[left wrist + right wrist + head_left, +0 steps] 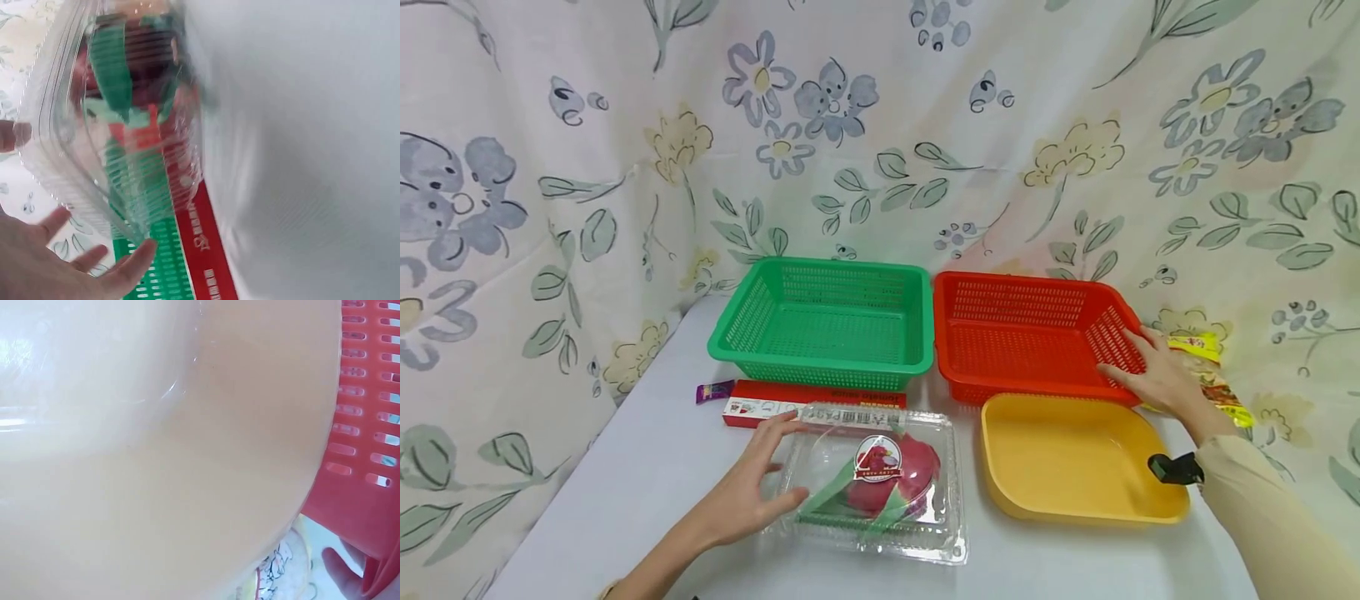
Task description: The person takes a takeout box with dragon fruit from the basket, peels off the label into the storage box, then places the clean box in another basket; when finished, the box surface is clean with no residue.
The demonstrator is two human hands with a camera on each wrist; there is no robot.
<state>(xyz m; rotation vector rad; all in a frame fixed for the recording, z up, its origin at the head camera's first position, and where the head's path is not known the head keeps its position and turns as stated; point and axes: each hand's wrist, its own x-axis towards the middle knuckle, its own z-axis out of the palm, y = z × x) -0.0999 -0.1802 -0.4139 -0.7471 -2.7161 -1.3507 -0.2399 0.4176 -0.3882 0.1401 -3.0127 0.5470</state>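
Note:
A clear plastic box (820,446) with a pink dragon fruit (917,467) inside sits at the front of the table, a round label on its lid. Beside its left end is my left hand (748,487), fingers spread; the left wrist view shows the thumb (12,134) at the box's side and the other fingers mostly straight. My right hand (1157,375) grips the right rim of the red basket (1022,387), which has slotted walls. In the right wrist view a fingertip (340,572) curls below the rim, and most of the hand is out of frame.
Left of the red basket stands a green basket (820,371). A yellow tray (1082,510) lies in front of the red one. Behind the clear box is a long red carton (820,392), with a small purple packet (715,392) nearby. A yellow bag (1217,383) lies at the right.

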